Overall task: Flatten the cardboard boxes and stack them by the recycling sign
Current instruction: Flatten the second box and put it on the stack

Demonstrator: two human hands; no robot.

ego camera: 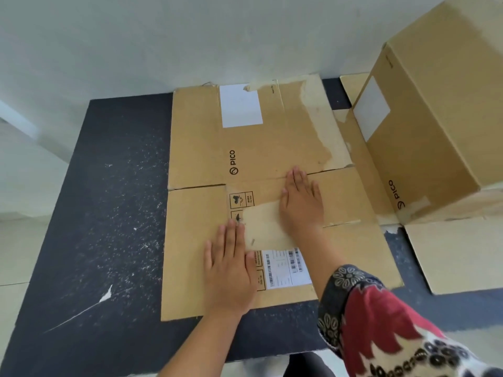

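Both palms spread flat, the left hand [230,270] and right hand [300,198] press a flattened cardboard box [196,148] at frame centre, bare dark mat [109,213] at left, an apparently still-assembled box [435,118] crowding upper right.

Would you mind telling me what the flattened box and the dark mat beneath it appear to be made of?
Flattened box: brown matte cardboard, likely corrugated; torn patches show a paler paper layer, and it folds along creases. Dark mat: unclear, perhaps rubber or foam sheet; dull black with white scuffs and scratches.
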